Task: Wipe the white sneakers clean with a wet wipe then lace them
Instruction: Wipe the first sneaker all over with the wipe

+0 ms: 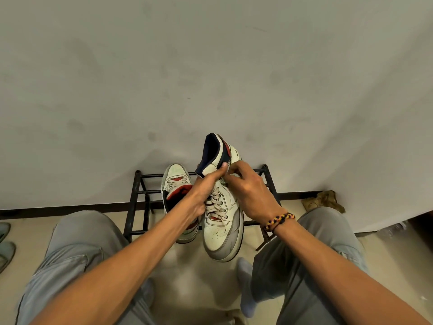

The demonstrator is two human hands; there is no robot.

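Held sneaker (221,207) is up in the air over the black shoe rack (138,195), long axis running away from the person, toe near, heel toward the wall (210,66). White leather, grey toe cap, navy collar, red trim, laces threaded, scuffed. Left hand (206,188) grips its collar side; right hand (248,191) pinches at the top eyelets. Second sneaker (175,191) rests on the rack, just left, toe toward the wall. Open floor (187,266) between the knees.

Scuffed matt sneaker (222,221) (cloth laces (216,202)); metal rack (136,198).
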